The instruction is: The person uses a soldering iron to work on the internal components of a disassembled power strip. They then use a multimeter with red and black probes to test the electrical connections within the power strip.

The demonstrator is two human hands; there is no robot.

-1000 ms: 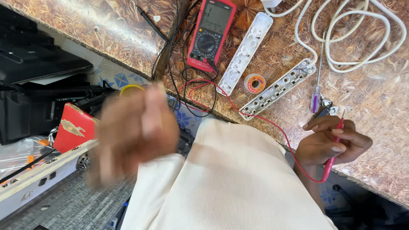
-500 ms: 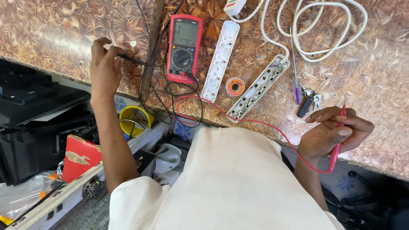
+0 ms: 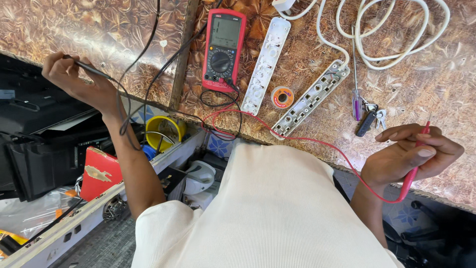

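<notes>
left hand [image 3: 74, 79] grips black probe [image 3: 91, 68], right hand [image 3: 414, 154] red probe [image 3: 415, 164].

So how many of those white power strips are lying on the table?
2. One white power strip lies just right of the red multimeter; the other strip lies slanted beside the solder spool, its white cable coiled above.

A black probe [image 3: 87, 66] is held in the left hand [image 3: 74, 79], a red probe [image 3: 415, 161] in the right hand [image 3: 411, 156]; a red multimeter [image 3: 223, 49] lies on the counter [image 3: 421, 84] between them.
</notes>
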